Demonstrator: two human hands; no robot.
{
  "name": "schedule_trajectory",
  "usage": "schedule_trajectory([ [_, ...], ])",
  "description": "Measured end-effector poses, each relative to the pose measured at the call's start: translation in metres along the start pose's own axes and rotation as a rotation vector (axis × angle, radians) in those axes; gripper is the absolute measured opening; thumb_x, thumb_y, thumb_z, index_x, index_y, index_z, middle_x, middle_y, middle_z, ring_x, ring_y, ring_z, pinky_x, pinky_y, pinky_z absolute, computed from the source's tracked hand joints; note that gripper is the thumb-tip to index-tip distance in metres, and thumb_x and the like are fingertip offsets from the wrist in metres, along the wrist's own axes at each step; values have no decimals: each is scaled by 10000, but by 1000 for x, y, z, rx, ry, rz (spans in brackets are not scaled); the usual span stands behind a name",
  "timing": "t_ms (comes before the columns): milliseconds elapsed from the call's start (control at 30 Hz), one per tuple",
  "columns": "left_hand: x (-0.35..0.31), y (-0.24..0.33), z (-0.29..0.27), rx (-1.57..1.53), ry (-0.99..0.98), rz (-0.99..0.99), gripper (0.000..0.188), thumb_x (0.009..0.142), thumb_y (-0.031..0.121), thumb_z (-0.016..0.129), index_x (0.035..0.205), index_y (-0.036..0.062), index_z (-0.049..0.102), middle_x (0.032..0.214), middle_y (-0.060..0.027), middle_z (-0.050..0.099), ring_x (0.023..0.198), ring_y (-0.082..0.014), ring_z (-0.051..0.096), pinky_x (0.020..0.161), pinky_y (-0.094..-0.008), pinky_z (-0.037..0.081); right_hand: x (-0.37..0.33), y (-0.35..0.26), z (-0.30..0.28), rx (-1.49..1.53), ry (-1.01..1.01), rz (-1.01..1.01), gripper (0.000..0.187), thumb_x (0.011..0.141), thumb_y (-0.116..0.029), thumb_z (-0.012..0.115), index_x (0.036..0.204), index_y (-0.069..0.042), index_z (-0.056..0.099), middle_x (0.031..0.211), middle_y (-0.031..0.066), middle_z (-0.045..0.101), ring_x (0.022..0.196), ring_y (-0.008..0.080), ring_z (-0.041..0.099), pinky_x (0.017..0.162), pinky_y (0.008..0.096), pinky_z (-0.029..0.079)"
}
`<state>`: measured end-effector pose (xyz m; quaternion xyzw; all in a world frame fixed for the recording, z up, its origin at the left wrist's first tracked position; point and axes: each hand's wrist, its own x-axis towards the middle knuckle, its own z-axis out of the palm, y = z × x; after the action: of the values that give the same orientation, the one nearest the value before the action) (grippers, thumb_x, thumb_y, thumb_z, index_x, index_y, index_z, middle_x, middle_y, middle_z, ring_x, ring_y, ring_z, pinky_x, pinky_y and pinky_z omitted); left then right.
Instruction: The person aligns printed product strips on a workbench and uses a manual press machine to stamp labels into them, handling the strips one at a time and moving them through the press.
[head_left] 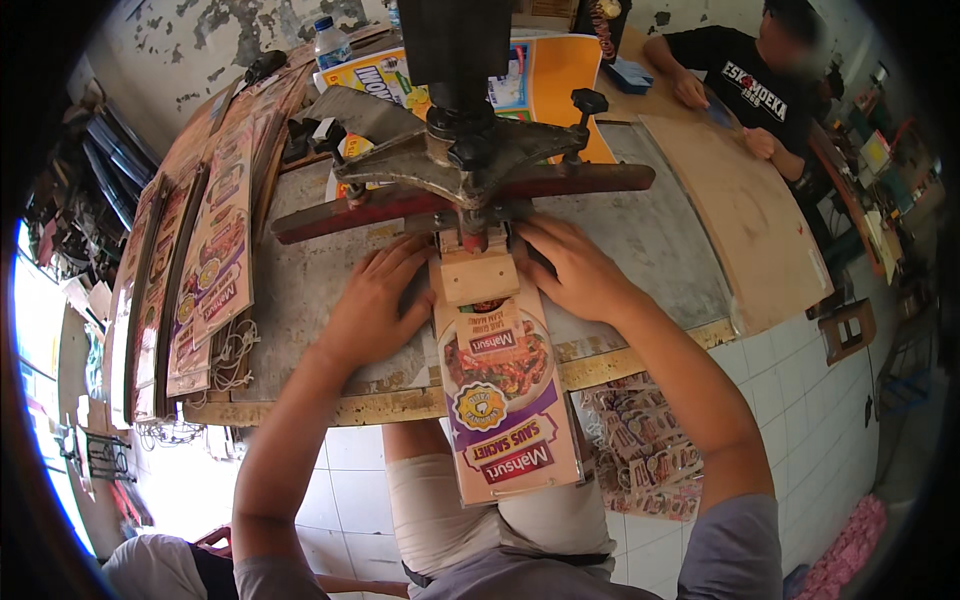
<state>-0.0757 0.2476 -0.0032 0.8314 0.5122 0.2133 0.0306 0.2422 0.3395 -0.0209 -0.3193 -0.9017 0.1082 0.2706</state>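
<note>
A long stack of printed cards (505, 410), pink with a food picture and a purple band, lies under the press (465, 165) and overhangs the table's front edge above my lap. Across its far part sits a tan block (480, 280) with two small holes, below the press head. My left hand (375, 300) lies flat on the grey tabletop, fingers stretched out along the stack's left edge, thumb close to it. On the other side, my right hand (575, 268) has its fingers extended toward the press head, its thumb by the stack's right edge. The fingertips are partly hidden by the press.
Stacks of similar printed cards with white strings (215, 240) lie at the left. A brown board (740, 220) covers the table's right side, where a co-worker (755, 80) sits. Colourful printed sheets (570, 80) and a plastic bottle (331, 45) stand behind the press.
</note>
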Motion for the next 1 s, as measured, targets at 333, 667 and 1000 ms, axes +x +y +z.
schedule_trajectory([
  [333, 0, 8, -3, -35, 30, -14, 608, 999, 319, 641, 1495, -26, 566, 1591, -221, 547, 1505, -391, 481, 1259, -519, 359, 1, -7, -3, -36, -53, 34, 492, 981, -130, 712, 1441, 23, 628, 1557, 193, 565, 1442, 407, 529, 1209, 486, 452],
  [667, -2, 3, 7, -30, 60, -1, 632, 1009, 333, 615, 1505, -54, 554, 1612, -237, 532, 1531, -389, 460, 1275, -513, 343, -2, -1, 1, -60, -54, 37, 477, 987, -127, 707, 1427, 38, 625, 1557, 207, 559, 1437, 424, 526, 1210, 494, 445],
  [1000, -3, 2, 9, -3, 65, 11, 644, 1004, 342, 598, 1494, -74, 558, 1619, -238, 528, 1537, -392, 456, 1287, -505, 335, -1, -3, 0, -87, -29, -1, 470, 991, -136, 706, 1420, 39, 630, 1529, 217, 577, 1401, 435, 548, 1191, 501, 454],
])
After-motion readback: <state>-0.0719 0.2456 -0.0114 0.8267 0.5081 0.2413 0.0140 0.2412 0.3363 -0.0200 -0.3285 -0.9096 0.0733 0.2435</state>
